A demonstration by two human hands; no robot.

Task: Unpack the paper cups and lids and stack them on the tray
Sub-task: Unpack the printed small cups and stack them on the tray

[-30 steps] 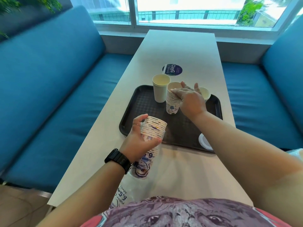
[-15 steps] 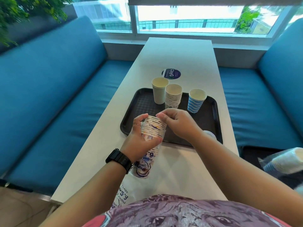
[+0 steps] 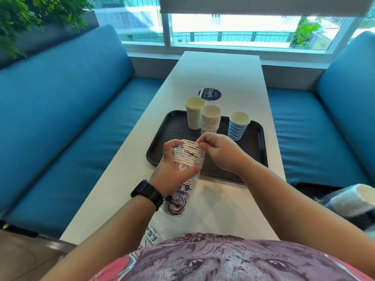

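A sleeve of printed paper cups (image 3: 188,157) in clear plastic wrap is tilted over the near edge of the black tray (image 3: 174,122). My left hand (image 3: 172,169) grips the sleeve around its middle. My right hand (image 3: 219,151) pinches the rim of the top cup at the sleeve's open end. On the tray stand a plain cream cup (image 3: 194,112), a stack of printed cups (image 3: 210,118) and a blue striped cup (image 3: 238,125).
The white table (image 3: 221,74) runs toward the window, with a round dark sticker (image 3: 210,94) beyond the tray. Blue sofas flank both sides. On the right seat lies another wrapped sleeve of cups (image 3: 349,201) beside a second dark tray (image 3: 310,185).
My right hand left the cup stack on the tray and came back to the sleeve, where it now pinches the top cup's rim. The left hand kept its grip.
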